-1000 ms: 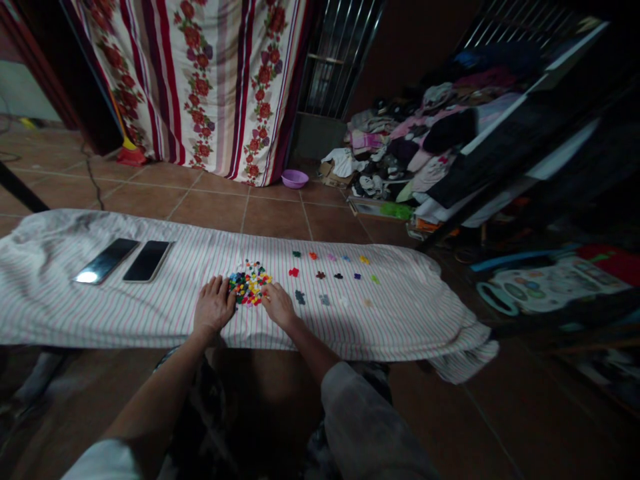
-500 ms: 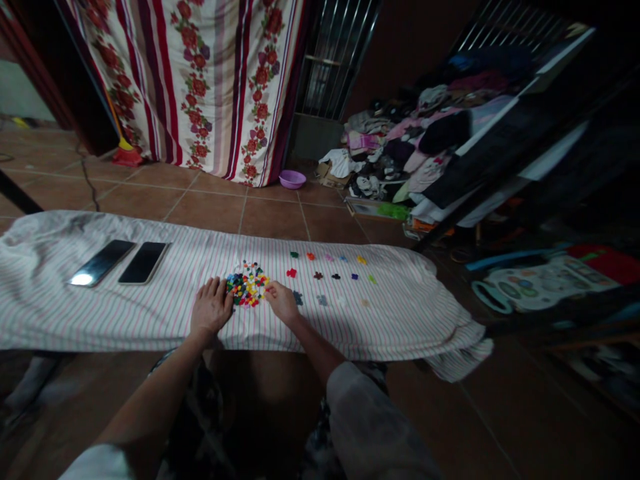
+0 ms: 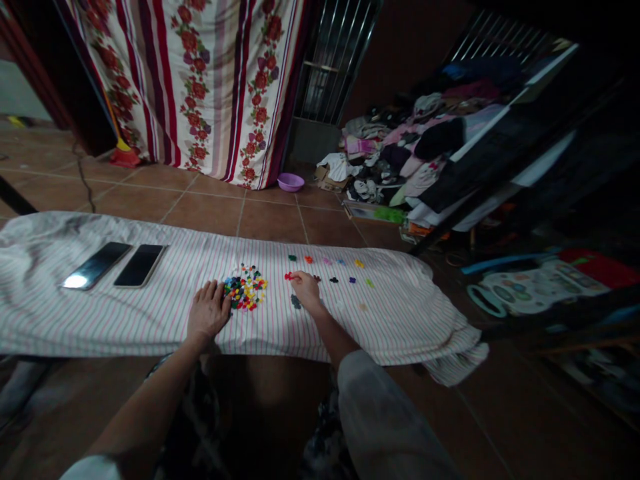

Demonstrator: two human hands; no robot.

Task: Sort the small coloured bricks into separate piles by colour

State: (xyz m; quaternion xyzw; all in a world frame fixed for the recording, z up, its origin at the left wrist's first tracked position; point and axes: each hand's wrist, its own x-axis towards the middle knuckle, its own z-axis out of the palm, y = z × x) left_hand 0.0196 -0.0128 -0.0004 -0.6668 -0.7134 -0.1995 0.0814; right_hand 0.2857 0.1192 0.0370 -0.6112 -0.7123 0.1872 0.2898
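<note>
Small multicoloured plastic pieces [image 3: 246, 287] lie in a loose pile on a white striped cloth [image 3: 165, 323] covering a long raised surface. The left hand [image 3: 207, 310] rests palm down, its fingers slightly spread, against the pile's left edge. The right hand [image 3: 307, 291] has its fingertips drawn together at a bright red plastic cluster [image 3: 289, 275]; whether they pinch a piece cannot be told. A strip of bare cloth separates this cluster from the pile. Along the far edge runs a row of dark green [image 3: 293, 258], orange, pink, blue and yellow clusters; black [image 3: 334, 279], dark blue and lime ones extend rightward of the right hand, and a grey cluster [image 3: 296, 301] sits nearer the front edge. Both forearms cross that front edge. Two dark, flat phones [image 3: 141, 265] lie left of the left hand, well apart from it.
</note>
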